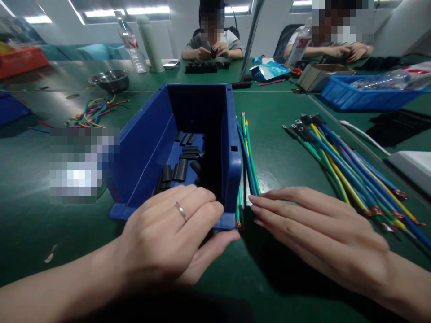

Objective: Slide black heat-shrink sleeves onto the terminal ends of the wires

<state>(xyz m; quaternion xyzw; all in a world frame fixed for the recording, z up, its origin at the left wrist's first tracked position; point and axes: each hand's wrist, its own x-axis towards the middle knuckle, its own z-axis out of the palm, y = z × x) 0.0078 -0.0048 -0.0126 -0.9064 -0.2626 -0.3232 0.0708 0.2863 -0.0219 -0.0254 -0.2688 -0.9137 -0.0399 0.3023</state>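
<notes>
My left hand [175, 233] lies at the near open end of a blue plastic bin [232, 148], fingers curled over its front lip and into the opening; nothing shows in them. Several short black tube pieces [182, 168] lie inside the bin. My right hand [303, 224] rests flat on the green table, fingers stretched out and together, tips pointing left toward a small bundle of green and blue wires [248, 157] lying along the bin's right wall. A larger spread of blue, yellow and green wires with copper ends [346, 170] lies to the right of that hand.
A tangle of coloured wires [90, 112] and a steel bowl [109, 80] sit at the back left, with a water bottle [129, 42] and a pale flask [150, 45]. A blue tray [357, 96] stands back right. Two people sit across the table.
</notes>
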